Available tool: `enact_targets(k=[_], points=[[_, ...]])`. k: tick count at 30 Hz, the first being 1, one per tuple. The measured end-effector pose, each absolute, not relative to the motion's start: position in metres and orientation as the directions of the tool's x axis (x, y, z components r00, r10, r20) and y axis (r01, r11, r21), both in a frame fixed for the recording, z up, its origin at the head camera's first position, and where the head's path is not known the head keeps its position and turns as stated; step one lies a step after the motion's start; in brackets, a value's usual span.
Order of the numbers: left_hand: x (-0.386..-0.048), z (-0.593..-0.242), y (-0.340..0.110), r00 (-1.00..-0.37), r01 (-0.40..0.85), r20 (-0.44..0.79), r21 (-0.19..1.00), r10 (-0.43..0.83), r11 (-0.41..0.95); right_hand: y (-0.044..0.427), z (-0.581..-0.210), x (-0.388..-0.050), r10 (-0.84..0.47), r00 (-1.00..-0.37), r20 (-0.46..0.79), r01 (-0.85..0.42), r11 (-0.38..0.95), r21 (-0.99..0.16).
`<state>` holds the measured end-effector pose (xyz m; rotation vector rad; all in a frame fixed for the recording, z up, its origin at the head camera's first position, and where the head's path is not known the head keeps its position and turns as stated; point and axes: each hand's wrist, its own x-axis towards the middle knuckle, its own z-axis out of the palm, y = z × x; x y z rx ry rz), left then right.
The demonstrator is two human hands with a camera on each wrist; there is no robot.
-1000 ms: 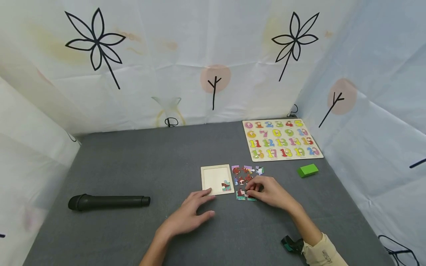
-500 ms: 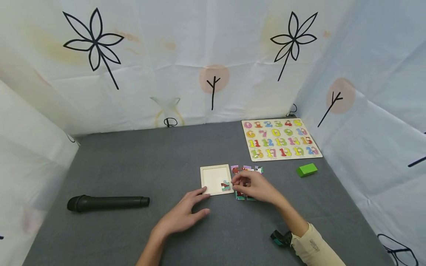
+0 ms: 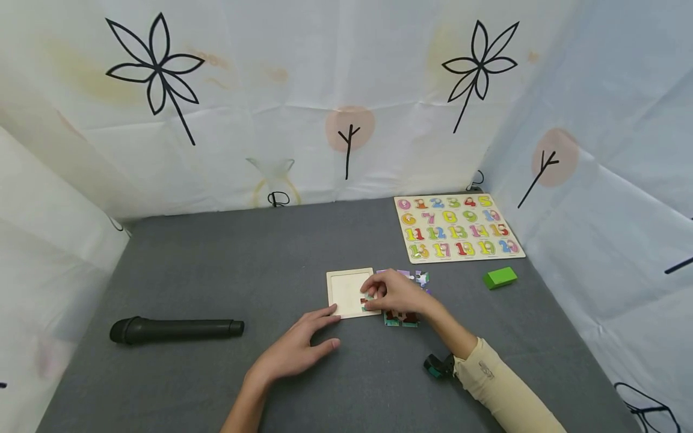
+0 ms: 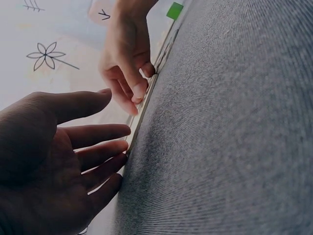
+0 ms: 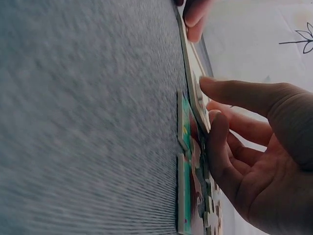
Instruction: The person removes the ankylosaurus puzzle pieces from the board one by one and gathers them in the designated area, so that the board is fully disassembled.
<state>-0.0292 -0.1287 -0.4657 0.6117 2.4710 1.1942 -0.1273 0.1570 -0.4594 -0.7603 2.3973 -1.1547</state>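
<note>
A small wooden puzzle tray (image 3: pixel 340 288) lies flat on the table, its lower right part under my right hand (image 3: pixel 397 293). That hand has its thumb and fingers bent together at a puzzle piece (image 5: pixel 197 89) over the tray; the fingers hide most of it. Part of a teal and brown piece (image 3: pixel 364 302) shows between them in the head view. My left hand (image 3: pixel 295 349) has its fingers extended, fingertips touching the tray's near left corner. Right of the tray lie several loose puzzle pieces (image 3: pixel 409 320), partly covered by the right hand and wrist.
A number puzzle board (image 3: pixel 459 227) lies at the back right. Nearer is a green block (image 3: pixel 500 277). A black microphone (image 3: pixel 175 329) rests on the left of the grey table (image 3: pixel 227 258). White patterned cloth (image 3: pixel 243 108) stands around the back and sides.
My right hand has moved left from the loose pieces to over the tray's right side. The left hand has shifted slightly left and stays by the tray's near corner.
</note>
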Motion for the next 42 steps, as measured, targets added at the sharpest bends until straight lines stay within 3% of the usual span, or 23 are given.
enact_targets(k=[16, 25, 42], points=[[-0.029, -0.466, -0.128, -0.852, 0.233, -0.107, 0.8, 0.513, 0.553, 0.154, -0.456, -0.137, -0.689, -0.713, -0.132, -0.358, 0.52, -0.775], [-0.029, -0.466, -0.127, -0.854, 0.25, -0.091, 0.792, 0.512, 0.557, 0.156, -0.457, -0.133, -0.681, -0.726, -0.1, -0.391, 0.528, -0.753], [-0.029, -0.466, -0.126, -0.858, 0.245, -0.094, 0.788, 0.504, 0.564, 0.173, -0.459, -0.113, -0.651, -0.759, -0.004, -0.373, 0.44, -0.817]])
